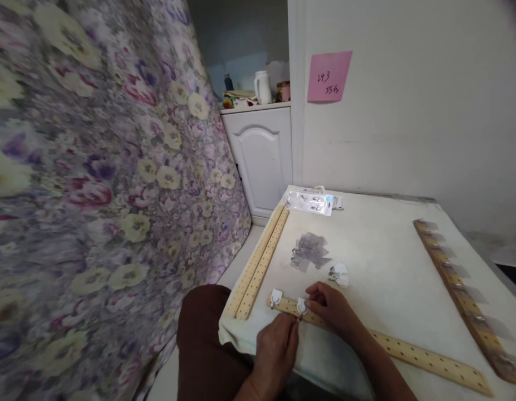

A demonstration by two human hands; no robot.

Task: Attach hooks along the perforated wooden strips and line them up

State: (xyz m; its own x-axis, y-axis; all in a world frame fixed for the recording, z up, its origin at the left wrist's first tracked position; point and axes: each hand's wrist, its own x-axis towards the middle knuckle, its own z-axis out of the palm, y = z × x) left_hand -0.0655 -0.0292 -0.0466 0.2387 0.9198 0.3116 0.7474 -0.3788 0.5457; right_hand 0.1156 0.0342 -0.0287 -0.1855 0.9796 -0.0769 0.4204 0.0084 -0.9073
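A long wooden strip with rows of dark holes [424,354] lies slantwise along the table's near side. On its left part sit two white hooks with metal ends, an outer hook [276,297] and an inner hook [301,306]. My left hand [278,346] is closed at the strip's near edge, just below the inner hook; its fingertips are partly hidden. My right hand [330,308] reaches over the strip, thumb against the right side of the inner hook and fingers curled beyond it. Loose white hooks [339,275] lie beyond my right hand.
Clear-backed hooks [310,249] lie piled mid-table. Two more holed strips [258,264] line the left edge; another strip [458,289] bearing several clear hooks lies at right. A clear hook package [310,203] is at the back. A floral curtain [116,195] hangs at left.
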